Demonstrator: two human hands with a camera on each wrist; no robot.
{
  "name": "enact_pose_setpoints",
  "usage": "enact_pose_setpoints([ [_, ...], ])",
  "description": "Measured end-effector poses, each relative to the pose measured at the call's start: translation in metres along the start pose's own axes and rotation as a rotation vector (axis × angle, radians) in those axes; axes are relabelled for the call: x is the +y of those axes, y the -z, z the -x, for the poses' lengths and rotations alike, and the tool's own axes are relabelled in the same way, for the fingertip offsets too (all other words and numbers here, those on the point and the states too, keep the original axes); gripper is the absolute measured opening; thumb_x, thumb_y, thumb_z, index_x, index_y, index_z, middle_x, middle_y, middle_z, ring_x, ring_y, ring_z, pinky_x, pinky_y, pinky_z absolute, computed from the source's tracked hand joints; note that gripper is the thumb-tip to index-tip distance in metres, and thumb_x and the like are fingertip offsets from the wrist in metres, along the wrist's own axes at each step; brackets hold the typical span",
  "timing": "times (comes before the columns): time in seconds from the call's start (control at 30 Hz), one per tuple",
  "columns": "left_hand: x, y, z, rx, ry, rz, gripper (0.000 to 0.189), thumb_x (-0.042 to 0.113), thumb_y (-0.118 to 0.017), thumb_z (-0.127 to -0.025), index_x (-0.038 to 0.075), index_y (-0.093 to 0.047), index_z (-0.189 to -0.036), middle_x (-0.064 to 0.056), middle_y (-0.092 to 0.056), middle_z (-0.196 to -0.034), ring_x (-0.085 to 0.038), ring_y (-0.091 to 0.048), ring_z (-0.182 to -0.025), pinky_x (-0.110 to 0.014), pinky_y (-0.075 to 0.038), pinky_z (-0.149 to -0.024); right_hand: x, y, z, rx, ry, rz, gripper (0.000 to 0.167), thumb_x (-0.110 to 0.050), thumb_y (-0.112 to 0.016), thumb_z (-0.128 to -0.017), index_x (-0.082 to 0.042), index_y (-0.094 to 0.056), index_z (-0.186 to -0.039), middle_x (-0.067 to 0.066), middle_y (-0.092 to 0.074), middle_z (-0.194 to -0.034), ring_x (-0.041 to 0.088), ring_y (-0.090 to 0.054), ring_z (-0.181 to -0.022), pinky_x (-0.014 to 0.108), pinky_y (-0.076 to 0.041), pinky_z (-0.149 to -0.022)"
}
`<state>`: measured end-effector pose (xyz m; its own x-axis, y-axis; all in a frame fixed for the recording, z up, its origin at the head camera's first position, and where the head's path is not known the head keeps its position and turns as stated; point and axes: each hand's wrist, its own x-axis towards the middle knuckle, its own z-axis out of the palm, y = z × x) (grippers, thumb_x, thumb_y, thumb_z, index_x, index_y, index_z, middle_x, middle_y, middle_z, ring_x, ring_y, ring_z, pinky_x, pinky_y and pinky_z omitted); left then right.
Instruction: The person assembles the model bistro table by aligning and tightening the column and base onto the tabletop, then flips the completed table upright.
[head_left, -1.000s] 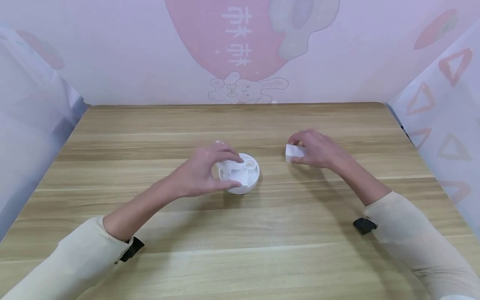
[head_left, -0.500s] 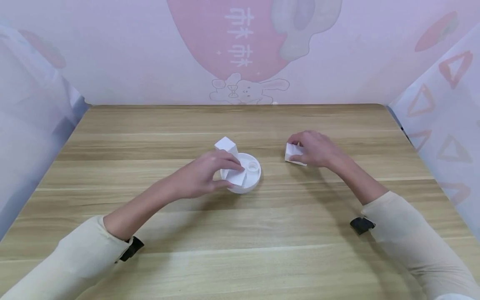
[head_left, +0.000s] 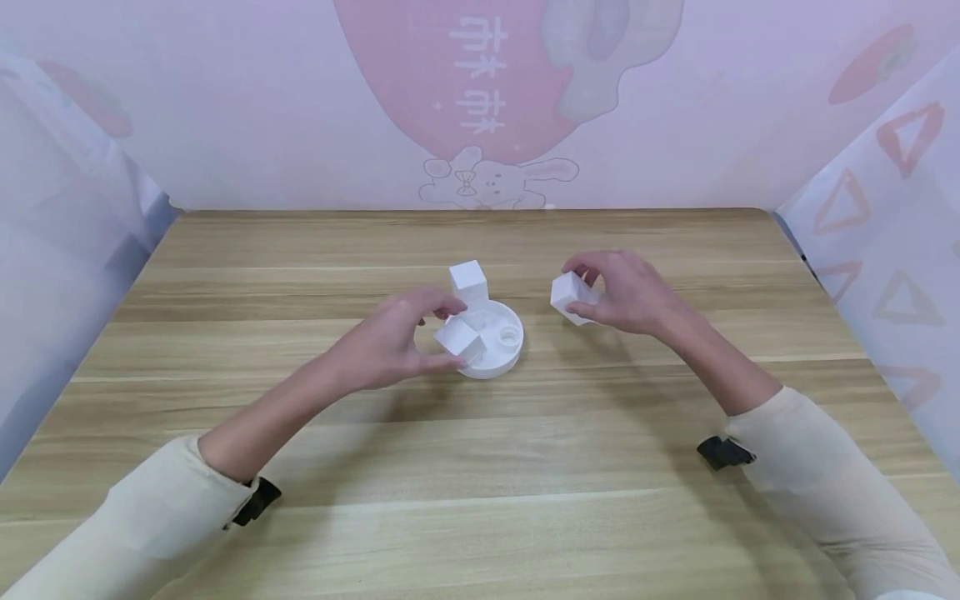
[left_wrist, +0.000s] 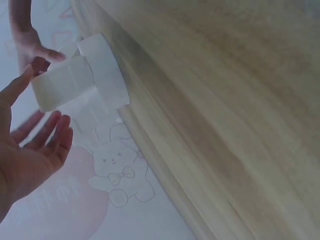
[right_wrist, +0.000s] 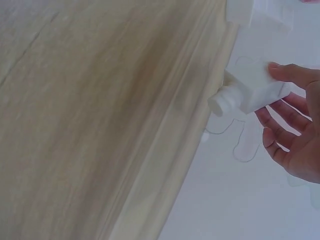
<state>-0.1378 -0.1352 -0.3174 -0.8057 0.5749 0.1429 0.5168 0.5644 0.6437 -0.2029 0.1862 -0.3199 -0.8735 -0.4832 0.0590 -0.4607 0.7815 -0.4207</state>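
Note:
A round white base (head_left: 501, 368) rests on the table in front of my left hand (head_left: 390, 337). Two white square blocks stand up from it: a near block (head_left: 460, 336) and a far block (head_left: 469, 281). On its right side a raised ring (head_left: 508, 337) is exposed. My left hand's thumb and fingers are spread around the near block; in the left wrist view they lie wide at its sides. Further right, my right hand (head_left: 626, 292) pinches a white block (right_wrist: 255, 85) between thumb and fingers. A short round peg (right_wrist: 224, 101) sticks out of its end.
The wood-grain table (head_left: 480, 467) extends around the base. A pink and white printed backdrop (head_left: 262, 108) rises behind its far edge, with white sheets at both sides. Black cuff pieces (head_left: 255, 500) sit at both sleeves.
The base has turned clockwise, carrying its two blocks round and uncovering more of the ring. My left hand has spread wider. My right hand has tilted its block and moved slightly left.

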Motion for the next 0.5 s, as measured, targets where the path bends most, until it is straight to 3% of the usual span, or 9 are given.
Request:
enact_pose_setpoints([
  [0.1,0.002,-0.003,-0.002,0.033,0.076,0.014,0.043,0.017,-0.092,-0.077,0.003,-0.070,-0.111,-0.005,-0.073,-0.102,-0.023,-0.066,-0.098,-0.044,-0.056,-0.085,-0.007,0.000,0.001,0.049,0.032,-0.053,0.037,-0.013,-0.086,-0.084,-0.004,-0.070,-0.116,0.014,-0.075,-0.100,0.032,-0.068,-0.093,0.043,-0.050,-0.078],
  [0.23,0.003,-0.005,-0.004,0.039,0.103,0.032,0.033,0.016,-0.092,-0.077,0.005,-0.072,-0.101,-0.001,-0.073,-0.090,-0.017,-0.067,-0.088,-0.037,-0.057,-0.077,-0.015,0.001,0.001,0.089,0.093,-0.164,0.034,-0.004,-0.085,-0.082,-0.001,-0.069,-0.113,0.014,-0.075,-0.099,0.030,-0.069,-0.093,0.041,-0.049,-0.077],
  [0.5,0.000,-0.002,-0.005,0.034,0.081,0.069,0.035,0.007,-0.085,-0.082,-0.005,-0.074,-0.114,-0.010,-0.076,-0.099,-0.024,-0.070,-0.093,-0.039,-0.062,-0.079,-0.026,0.001,0.002,0.103,0.100,-0.355,0.033,0.004,-0.085,-0.079,0.003,-0.068,-0.108,0.017,-0.074,-0.106,0.033,-0.073,-0.095,0.049,-0.058,-0.088],
])
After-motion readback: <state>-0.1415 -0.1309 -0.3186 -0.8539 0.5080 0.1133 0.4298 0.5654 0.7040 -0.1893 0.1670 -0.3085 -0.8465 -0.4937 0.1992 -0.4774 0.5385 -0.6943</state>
